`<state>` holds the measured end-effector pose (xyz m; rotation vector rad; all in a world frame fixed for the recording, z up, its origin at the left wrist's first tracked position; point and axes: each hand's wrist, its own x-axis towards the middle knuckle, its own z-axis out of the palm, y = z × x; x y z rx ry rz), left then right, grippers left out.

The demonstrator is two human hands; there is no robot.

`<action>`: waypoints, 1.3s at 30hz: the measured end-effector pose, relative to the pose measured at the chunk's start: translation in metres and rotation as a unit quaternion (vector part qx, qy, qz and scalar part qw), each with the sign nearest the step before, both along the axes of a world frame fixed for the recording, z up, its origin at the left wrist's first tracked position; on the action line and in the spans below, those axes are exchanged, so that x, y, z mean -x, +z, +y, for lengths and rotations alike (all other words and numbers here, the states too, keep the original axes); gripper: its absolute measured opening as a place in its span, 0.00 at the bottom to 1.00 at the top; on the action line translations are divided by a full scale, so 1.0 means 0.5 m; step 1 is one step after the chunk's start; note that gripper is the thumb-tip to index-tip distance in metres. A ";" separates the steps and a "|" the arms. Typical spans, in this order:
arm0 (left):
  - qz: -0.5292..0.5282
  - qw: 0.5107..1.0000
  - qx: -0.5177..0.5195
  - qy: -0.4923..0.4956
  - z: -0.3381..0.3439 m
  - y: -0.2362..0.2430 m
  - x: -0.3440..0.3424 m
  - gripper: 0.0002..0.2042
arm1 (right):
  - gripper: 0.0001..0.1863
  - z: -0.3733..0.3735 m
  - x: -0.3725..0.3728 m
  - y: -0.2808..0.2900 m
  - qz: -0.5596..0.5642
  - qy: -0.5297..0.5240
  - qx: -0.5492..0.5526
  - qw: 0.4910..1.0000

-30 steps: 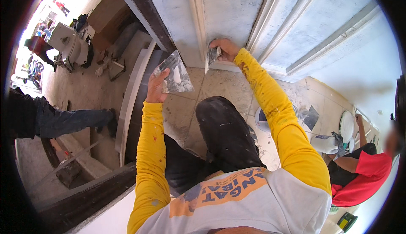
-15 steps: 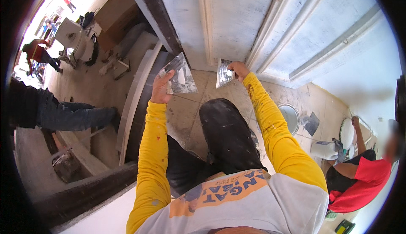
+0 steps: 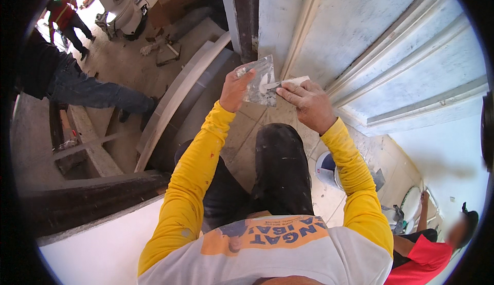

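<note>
My left hand (image 3: 235, 90) grips a flat metal putty blade (image 3: 261, 71), smeared grey, with a dab of white putty on its face. My right hand (image 3: 310, 105) is closed round a putty knife (image 3: 295, 81), whose tip touches the white putty on that blade. Part of the knife is hidden by my fingers. Both hands are above my dark-trousered knee, close to the white panelled door (image 3: 339, 32) with raised mouldings. Putty stains show on my yellow sleeves.
A bucket (image 3: 325, 169) stands on the tiles beside my right forearm. At the right, a person in red (image 3: 424, 259) sits low by the wall. A person in jeans (image 3: 98, 92), a white toilet (image 3: 119, 2) and a curved pale board (image 3: 180, 102) are at the left.
My right hand has come away from the door's lower edge and brought its knife onto the left blade. My left hand has moved right in the picture. The whole view has shifted.
</note>
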<state>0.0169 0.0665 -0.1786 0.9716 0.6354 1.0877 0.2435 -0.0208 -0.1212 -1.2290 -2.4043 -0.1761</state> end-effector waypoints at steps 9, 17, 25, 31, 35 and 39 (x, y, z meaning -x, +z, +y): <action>0.109 0.974 -0.109 0.168 0.037 0.049 -0.032 0.19 | 0.26 -0.037 -0.026 -0.094 0.023 -0.015 0.063 0.998; 0.145 0.952 -0.114 0.243 0.067 -0.094 0.075 0.19 | 0.28 0.036 -0.063 -0.348 -0.050 -0.260 0.075 0.961; 0.116 0.943 -0.209 0.231 0.099 -0.109 0.083 0.19 | 0.26 0.084 -0.056 -0.402 -0.092 -0.315 0.038 0.944; 0.275 0.878 -0.339 0.196 0.093 -0.105 0.097 0.18 | 0.26 0.123 -0.034 -0.435 -0.121 -0.349 0.038 0.929; 0.152 0.946 -0.237 0.160 0.098 -0.095 0.088 0.15 | 0.26 0.140 -0.033 -0.454 -0.130 -0.364 0.020 0.922; -0.015 0.990 -0.013 0.139 0.092 -0.069 0.076 0.15 | 0.25 0.128 -0.046 -0.456 -0.122 -0.329 0.056 0.935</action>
